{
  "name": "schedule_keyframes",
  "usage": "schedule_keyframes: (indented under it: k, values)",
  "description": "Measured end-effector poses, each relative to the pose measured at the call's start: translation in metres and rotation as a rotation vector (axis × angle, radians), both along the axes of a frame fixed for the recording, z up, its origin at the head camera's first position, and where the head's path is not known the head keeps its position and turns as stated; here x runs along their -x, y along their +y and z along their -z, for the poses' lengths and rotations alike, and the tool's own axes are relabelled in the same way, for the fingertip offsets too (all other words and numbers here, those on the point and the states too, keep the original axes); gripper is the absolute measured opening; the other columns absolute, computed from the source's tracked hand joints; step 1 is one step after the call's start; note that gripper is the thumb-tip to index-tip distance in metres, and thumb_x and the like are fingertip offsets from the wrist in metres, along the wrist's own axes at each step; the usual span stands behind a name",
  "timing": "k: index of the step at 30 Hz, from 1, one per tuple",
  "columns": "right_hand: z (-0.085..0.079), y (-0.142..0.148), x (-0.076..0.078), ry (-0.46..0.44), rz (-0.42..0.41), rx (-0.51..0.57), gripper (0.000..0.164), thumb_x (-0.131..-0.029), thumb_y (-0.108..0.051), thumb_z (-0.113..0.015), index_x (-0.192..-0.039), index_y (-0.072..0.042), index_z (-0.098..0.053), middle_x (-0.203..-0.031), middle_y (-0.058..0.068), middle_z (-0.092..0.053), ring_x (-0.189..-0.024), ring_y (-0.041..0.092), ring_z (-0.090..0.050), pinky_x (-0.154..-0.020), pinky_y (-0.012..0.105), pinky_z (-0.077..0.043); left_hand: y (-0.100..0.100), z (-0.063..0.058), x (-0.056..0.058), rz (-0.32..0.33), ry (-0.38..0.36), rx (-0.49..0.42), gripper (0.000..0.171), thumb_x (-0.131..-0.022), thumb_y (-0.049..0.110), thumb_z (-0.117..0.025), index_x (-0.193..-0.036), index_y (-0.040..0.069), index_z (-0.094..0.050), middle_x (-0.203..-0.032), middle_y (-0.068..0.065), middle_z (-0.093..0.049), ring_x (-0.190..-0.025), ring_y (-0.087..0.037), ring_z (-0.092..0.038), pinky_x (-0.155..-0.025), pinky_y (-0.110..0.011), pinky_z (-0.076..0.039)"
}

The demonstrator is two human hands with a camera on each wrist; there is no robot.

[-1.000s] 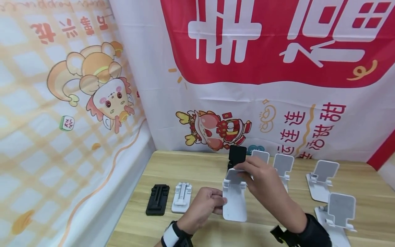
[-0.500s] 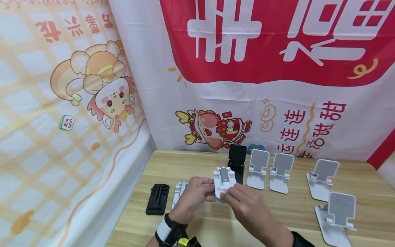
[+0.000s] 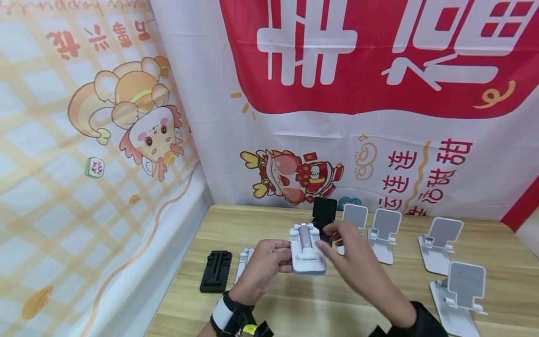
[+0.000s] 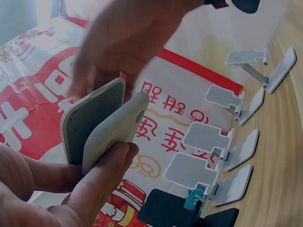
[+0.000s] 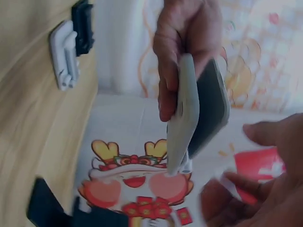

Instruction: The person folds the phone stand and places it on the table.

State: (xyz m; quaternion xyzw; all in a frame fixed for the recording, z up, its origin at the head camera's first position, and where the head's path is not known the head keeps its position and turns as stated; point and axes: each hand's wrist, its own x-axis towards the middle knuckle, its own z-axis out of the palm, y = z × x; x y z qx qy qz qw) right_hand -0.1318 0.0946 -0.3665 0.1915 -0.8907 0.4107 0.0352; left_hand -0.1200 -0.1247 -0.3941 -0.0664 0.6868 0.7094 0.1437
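A white phone stand (image 3: 309,265) is held above the table by my left hand (image 3: 264,264), which grips its left edge. In the left wrist view, the stand's grey-padded plate (image 4: 90,123) and white base (image 4: 116,130) lie close together with a narrow wedge-shaped gap. My right hand (image 3: 355,252) is just right of the stand, its thumb and fingers spread and loosely bent. The right wrist view shows a gap between that hand (image 5: 265,184) and the stand (image 5: 182,123).
Left on the wooden table (image 3: 294,318) lie a folded black stand (image 3: 215,272) and a folded white stand (image 3: 243,262), partly hidden. An unfolded black stand (image 3: 324,211) and several unfolded white ones (image 3: 442,232) stand at the back and right. A printed cloth (image 3: 219,140) hangs behind.
The phone stand, unfolded a second ago, has been folded nearly flat and turned over. My right hand was touching its lower end half a second ago and has come away to the right.
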Motion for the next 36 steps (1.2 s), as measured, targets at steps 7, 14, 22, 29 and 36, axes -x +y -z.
schedule_keyframes:
  k: [7,14,22,29,36]
  values:
    - [0.012,0.012,0.025,-0.705,-0.099,0.391,0.051,-0.106,-0.024,-0.056,-0.143,0.009,-0.042,-0.129,0.02,-0.056,-0.107,0.022,-0.062,-0.094,0.041,-0.06,0.005,-0.003,-0.005,0.031,-0.007,0.027,0.027,-0.1,0.006,-0.06,-0.125,-0.003,-0.069,-0.113,-0.014,-0.077,-0.096,-0.019,-0.076,-0.081,-0.032,-0.065]
    - [0.019,0.01,0.026,-0.765,-0.175,0.449,0.046,-0.106,-0.017,-0.053,-0.14,0.012,-0.044,-0.12,0.015,-0.06,-0.099,0.019,-0.061,-0.088,0.036,-0.059,0.01,0.001,-0.007,0.018,0.01,-0.007,0.031,-0.1,0.004,-0.06,-0.128,-0.008,-0.064,-0.116,-0.019,-0.075,-0.099,-0.021,-0.076,-0.079,-0.031,-0.065]
    - [0.018,0.009,0.025,-0.762,-0.139,0.428,0.043,-0.105,-0.014,-0.055,-0.139,0.012,-0.045,-0.119,0.017,-0.06,-0.099,0.021,-0.061,-0.088,0.039,-0.06,0.004,0.002,-0.004,0.063,-0.029,-0.134,0.035,-0.105,0.008,-0.047,-0.132,-0.012,-0.058,-0.113,-0.019,-0.074,-0.093,-0.018,-0.075,-0.086,-0.035,-0.064]
    - [0.018,0.009,0.025,-0.763,-0.138,0.422,0.045,-0.106,-0.012,-0.053,-0.142,0.012,-0.043,-0.123,0.019,-0.06,-0.099,0.022,-0.063,-0.088,0.039,-0.06,0.003,0.001,-0.002,0.081,-0.026,-0.082,0.04,-0.102,0.022,-0.061,-0.129,-0.008,-0.063,-0.111,-0.016,-0.076,-0.094,-0.021,-0.076,-0.085,-0.037,-0.064]
    - [0.016,0.006,0.025,-0.751,-0.109,0.403,0.042,-0.103,-0.009,-0.057,-0.137,0.011,-0.046,-0.117,0.019,-0.061,-0.093,0.021,-0.065,-0.085,0.038,-0.063,0.004,0.0,-0.002,0.074,-0.028,0.002,0.036,-0.098,0.012,-0.068,-0.129,-0.005,-0.064,-0.114,-0.015,-0.076,-0.097,-0.023,-0.077,-0.083,-0.034,-0.065]
